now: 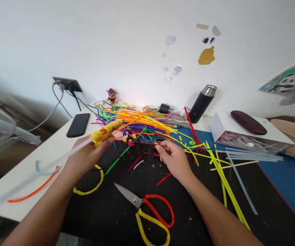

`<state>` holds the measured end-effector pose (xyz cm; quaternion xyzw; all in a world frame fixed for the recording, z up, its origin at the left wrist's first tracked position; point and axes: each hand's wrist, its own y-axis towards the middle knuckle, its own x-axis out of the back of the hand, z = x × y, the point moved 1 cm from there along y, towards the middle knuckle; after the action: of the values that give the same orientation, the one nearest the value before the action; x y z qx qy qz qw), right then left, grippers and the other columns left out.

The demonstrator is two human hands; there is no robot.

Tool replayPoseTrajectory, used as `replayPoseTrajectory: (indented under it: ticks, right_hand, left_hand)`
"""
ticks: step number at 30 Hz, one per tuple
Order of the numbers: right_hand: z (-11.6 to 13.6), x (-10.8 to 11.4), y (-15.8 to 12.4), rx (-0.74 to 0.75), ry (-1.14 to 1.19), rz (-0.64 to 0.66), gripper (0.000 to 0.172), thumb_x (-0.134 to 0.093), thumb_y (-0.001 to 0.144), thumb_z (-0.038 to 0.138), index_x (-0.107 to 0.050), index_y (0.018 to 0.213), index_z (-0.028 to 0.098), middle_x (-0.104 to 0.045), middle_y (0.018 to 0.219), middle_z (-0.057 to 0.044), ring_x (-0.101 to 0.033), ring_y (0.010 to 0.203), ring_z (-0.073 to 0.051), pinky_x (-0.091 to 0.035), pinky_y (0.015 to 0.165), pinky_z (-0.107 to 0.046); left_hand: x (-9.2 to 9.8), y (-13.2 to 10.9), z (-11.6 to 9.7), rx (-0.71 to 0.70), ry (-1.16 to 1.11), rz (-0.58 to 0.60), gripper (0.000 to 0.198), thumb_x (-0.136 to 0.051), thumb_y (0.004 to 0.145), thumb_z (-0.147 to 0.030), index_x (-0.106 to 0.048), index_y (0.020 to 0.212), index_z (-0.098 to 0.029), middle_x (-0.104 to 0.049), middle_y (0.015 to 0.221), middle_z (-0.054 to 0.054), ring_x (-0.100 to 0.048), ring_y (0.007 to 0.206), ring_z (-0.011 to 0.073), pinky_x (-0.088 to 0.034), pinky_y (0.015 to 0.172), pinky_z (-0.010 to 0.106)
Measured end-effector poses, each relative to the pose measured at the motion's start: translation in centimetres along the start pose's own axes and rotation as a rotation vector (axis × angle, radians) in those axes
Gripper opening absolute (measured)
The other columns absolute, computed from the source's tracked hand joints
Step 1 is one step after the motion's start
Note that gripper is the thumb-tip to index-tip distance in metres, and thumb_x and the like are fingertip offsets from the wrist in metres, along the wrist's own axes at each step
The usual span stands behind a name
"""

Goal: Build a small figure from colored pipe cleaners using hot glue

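Left hand (pixel 84 155) is wrapping closed around a yellow glue gun (pixel 102 134), with a long pale glue stick (pixel 67 152) poking out the back. Right hand (pixel 174 159) is pinching a tiny red piece (pixel 158 143) between thumb and fingertips, over the black mat (pixel 96 212). 1 little figure (pixel 129 139) is sitting between the 2 hands, near the nozzle. Scissors (pixel 137 202) are lying closer in, 1 loop red, 1 yellow. Farther out, colorful pipe cleaners (pixel 142 118) are heaping up by the wall, with a phone (pixel 78 125) lying left and a black bottle (pixel 201 107) standing right.
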<state>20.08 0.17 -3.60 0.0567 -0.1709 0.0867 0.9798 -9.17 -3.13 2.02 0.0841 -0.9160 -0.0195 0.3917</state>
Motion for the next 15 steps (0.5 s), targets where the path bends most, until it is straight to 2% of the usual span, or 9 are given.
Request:
replayPoseTrajectory:
  ticks: [1, 3, 5, 7, 9, 11, 15]
  right_hand:
    - [0.0, 0.0, 0.0, 0.002, -0.003, 0.0, 0.029, -0.06, 0.097, 0.048, -0.065, 0.088, 0.021, -0.057, 0.056, 0.004, -0.053, 0.053, -0.015, -0.041, 0.058, -0.028]
    - [-0.1, 0.0, 0.0, 0.004, -0.008, 0.008, 0.03, -0.06, 0.097, 0.049, -0.066, 0.088, 0.021, -0.058, 0.057, 0.003, -0.052, 0.052, -0.015, -0.041, 0.057, -0.028]
    - [-0.2, 0.0, 0.0, 0.01, -0.008, 0.02, 0.03, -0.061, 0.097, 0.049, -0.066, 0.088, 0.021, -0.058, 0.058, 0.003, -0.054, 0.053, -0.016, -0.041, 0.057, -0.028]
    - [-0.2, 0.1, 0.0, 0.019, -0.004, 0.025, 0.031, -0.061, 0.097, 0.05, -0.066, 0.088, 0.021, -0.059, 0.059, 0.003, -0.055, 0.055, -0.016, -0.041, 0.056, -0.028]
    - [-0.1, 0.2, 0.0, 0.024, -0.006, 0.018, 0.031, -0.061, 0.097, 0.051, -0.065, 0.088, 0.022, -0.059, 0.059, 0.003, -0.055, 0.054, -0.016, -0.041, 0.056, -0.028]
    - [0.0, 0.3, 0.0, 0.028, -0.017, 0.005, 0.031, -0.061, 0.096, 0.052, -0.065, 0.088, 0.022, -0.059, 0.059, 0.003, -0.054, 0.053, -0.016, -0.041, 0.056, -0.028]
    - [0.2, 0.2, 0.0, 0.044, -0.031, 0.018, 0.03, -0.061, 0.097, 0.049, -0.065, 0.086, 0.022, -0.059, 0.057, 0.003, -0.055, 0.053, -0.016, -0.042, 0.057, -0.028]
  left_hand:
    - [0.6, -0.2, -0.1, 0.018, 0.18, -0.029, 0.045, -0.057, 0.092, -0.064, -0.071, 0.102, -0.022, -0.066, 0.072, 0.003, -0.061, 0.064, 0.022, -0.036, 0.058, 0.028]
    - [1.3, -0.6, -0.2, 0.051, 0.495, -0.016, 0.041, -0.053, 0.095, -0.057, -0.071, 0.11, -0.024, -0.073, 0.078, 0.005, -0.067, 0.069, 0.026, -0.037, 0.061, 0.03]
    - [1.5, -0.9, 0.2, 0.031, 0.695, 0.029, 0.039, -0.051, 0.097, -0.048, -0.069, 0.121, -0.023, -0.078, 0.091, 0.009, -0.072, 0.079, 0.0299, -0.039, 0.063, 0.032]
    - [1.4, -1.3, 1.1, -0.032, 0.803, 0.055, 0.041, -0.048, 0.099, -0.042, -0.066, 0.13, -0.022, -0.08, 0.107, 0.013, -0.075, 0.093, 0.0335, -0.042, 0.066, 0.033]
    - [1.4, -1.7, 2.2, -0.05, 0.858, 0.08, 0.044, -0.045, 0.1, -0.04, -0.063, 0.136, -0.019, -0.079, 0.113, 0.017, -0.075, 0.099, 0.0358, -0.043, 0.067, 0.035]
    - [1.6, -2.3, 3.1, 0.018, 0.903, 0.061, 0.047, -0.041, 0.103, -0.043, -0.06, 0.138, -0.017, -0.079, 0.108, 0.019, -0.076, 0.095, 0.0371, -0.042, 0.064, 0.035]
    - [1.8, -3.3, 4.0, 0.125, 0.971, 0.082, 0.046, -0.036, 0.105, -0.047, -0.062, 0.123, -0.014, -0.078, 0.095, 0.021, -0.076, 0.088, 0.0392, -0.037, 0.057, 0.034]
